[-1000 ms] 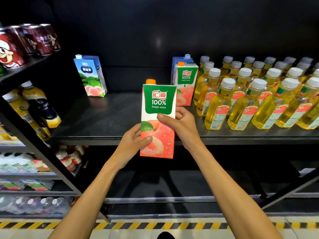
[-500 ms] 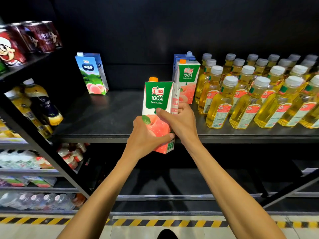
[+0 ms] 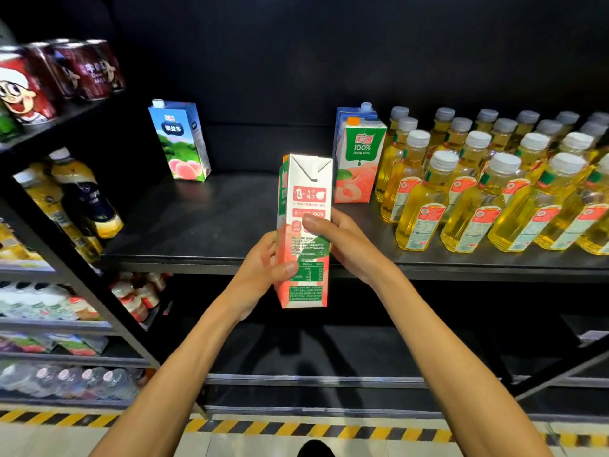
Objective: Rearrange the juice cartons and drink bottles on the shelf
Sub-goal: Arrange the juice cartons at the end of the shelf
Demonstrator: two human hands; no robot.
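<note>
Coated paperboard forms the held carton, a tall rectangular box whose narrow printed side, topped by a folded white triangular flap, faces the camera. The left hand grips its lower left edge, thumb across the label. The right hand grips the right edge higher up, thumb on the panel. The carton is upright, held before the front edge of the matte black shelf. On the shelf stand a peach carton, a blue carton and rows of clear plastic bottles holding yellow liquid, with ribbed white caps.
</note>
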